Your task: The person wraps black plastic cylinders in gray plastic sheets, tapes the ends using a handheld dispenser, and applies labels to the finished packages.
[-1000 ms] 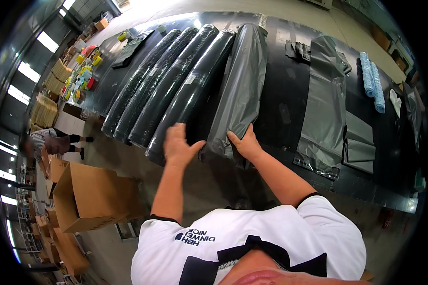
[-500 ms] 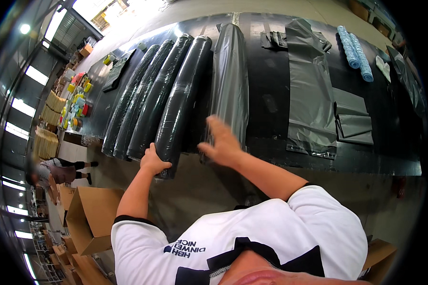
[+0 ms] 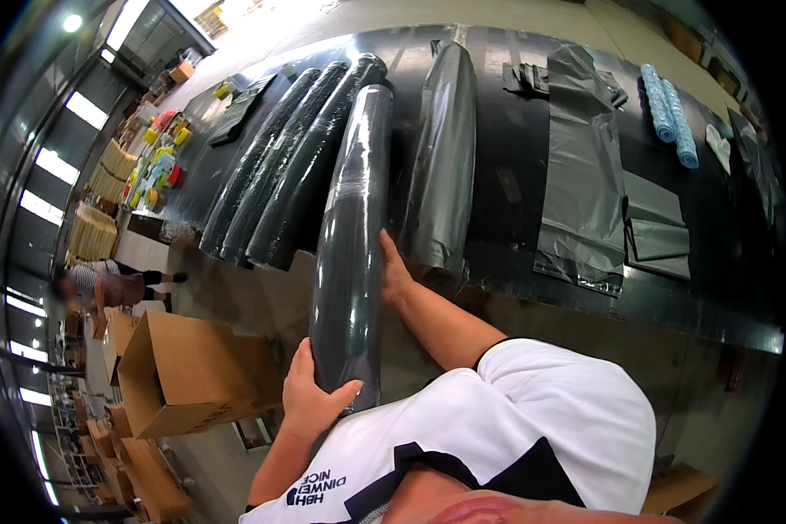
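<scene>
A long dark roll (image 3: 351, 236) wrapped in shiny clear film slants from the table toward my body, its near end off the edge by my shirt. My left hand (image 3: 316, 393) grips that near end, thumb on top and fingers along its left side. Against the right side, about midway along, my right hand (image 3: 395, 272) holds it, with part of the fingers hidden under the roll. Several similar wrapped rolls (image 3: 301, 162) lie side by side on the table to the left. To the right rests a bigger roll in loose grey plastic (image 3: 445, 157).
The black table (image 3: 498, 210) also bears a flat grey plastic sleeve (image 3: 582, 166), folded grey sheets (image 3: 658, 229), two light-blue rolls (image 3: 668, 118) and tape rolls (image 3: 159, 170). An open cardboard box (image 3: 192, 371) stands at my left. Farther left, another person (image 3: 118, 286) bends over.
The wrapped roll has been pulled toward me, away from the others. My right hand, raised near the grey roll before, has come onto its side. The view has shifted somewhat.
</scene>
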A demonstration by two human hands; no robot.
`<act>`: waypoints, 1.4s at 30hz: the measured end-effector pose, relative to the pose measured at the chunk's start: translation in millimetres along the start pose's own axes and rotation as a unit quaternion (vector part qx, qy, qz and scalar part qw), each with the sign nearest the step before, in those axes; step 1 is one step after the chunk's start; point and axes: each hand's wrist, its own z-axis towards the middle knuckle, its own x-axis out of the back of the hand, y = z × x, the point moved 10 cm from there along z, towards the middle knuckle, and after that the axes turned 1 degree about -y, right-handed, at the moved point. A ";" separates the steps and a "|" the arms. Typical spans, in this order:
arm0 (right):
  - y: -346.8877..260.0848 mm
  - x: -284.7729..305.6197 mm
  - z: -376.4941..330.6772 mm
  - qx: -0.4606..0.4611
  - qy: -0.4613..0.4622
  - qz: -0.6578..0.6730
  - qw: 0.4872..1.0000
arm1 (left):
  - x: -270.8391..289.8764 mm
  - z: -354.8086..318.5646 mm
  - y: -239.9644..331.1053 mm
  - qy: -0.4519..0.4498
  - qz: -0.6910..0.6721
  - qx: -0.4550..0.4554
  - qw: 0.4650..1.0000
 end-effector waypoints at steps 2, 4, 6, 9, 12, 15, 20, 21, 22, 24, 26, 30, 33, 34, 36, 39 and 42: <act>-5.8 -15.6 -7.8 0.011 -0.067 0.053 0.996 | -5.5 -8.7 10.4 0.026 0.019 -0.037 0.999; -22.1 -32.6 -13.3 0.030 -0.119 -0.005 0.992 | -14.9 -10.1 11.3 0.029 0.010 -0.056 0.998; -48.5 -41.0 -25.0 0.055 -0.132 -0.028 0.989 | -33.5 -15.2 3.1 0.088 0.000 -0.135 0.987; -91.3 -69.0 -59.5 0.117 -0.107 -0.161 0.974 | -64.7 -4.7 9.5 0.075 -0.102 -0.178 0.976; -151.8 -148.4 -134.2 0.205 -0.221 -0.305 0.903 | -116.1 45.5 39.3 -0.178 -0.395 -0.124 0.893; -205.5 -160.6 -205.9 0.240 -0.157 -0.411 0.865 | -113.3 113.8 106.3 -0.191 -0.546 -0.195 0.792; -255.4 -166.7 -364.0 0.332 -0.023 -0.561 0.758 | -33.0 117.6 352.0 -0.158 -0.675 -0.405 0.596; -259.5 -158.1 -391.4 0.340 0.012 -0.613 0.713 | -40.7 117.2 382.0 -0.190 -0.684 -0.390 0.586; -264.7 -147.9 -416.1 0.341 0.044 -0.661 0.667 | -56.2 108.5 399.2 -0.218 -0.713 -0.372 0.553; -270.9 -124.4 -462.3 0.302 0.093 -0.581 0.750 | -91.1 92.9 438.1 -0.280 -0.765 -0.328 0.478; -271.5 -109.5 -490.3 0.215 0.075 -0.463 0.857 | -141.1 61.6 462.8 -0.347 -0.760 -0.303 0.458; -254.5 -19.7 -525.0 0.122 0.291 -0.379 0.870 | -258.3 1.6 488.1 -0.511 -0.719 -0.162 0.441; -205.6 22.4 -568.9 0.064 0.370 -0.234 0.897 | -311.3 -1.1 475.5 -0.597 -0.577 -0.173 0.530; -206.2 22.5 -586.6 0.089 0.387 -0.238 0.887 | -316.1 23.8 467.1 -0.540 -0.468 -0.314 0.625; -212.9 29.0 -612.1 0.167 0.343 -0.190 0.904 | -306.6 87.7 457.6 -0.325 -0.151 -0.527 0.771; -224.3 82.1 -663.8 0.262 0.235 -0.129 0.927 | -342.8 134.7 422.2 -0.202 0.059 -0.576 0.790; -220.0 111.5 -695.9 0.249 0.271 -0.217 0.904 | -380.4 137.4 403.9 -0.178 0.232 -0.571 0.767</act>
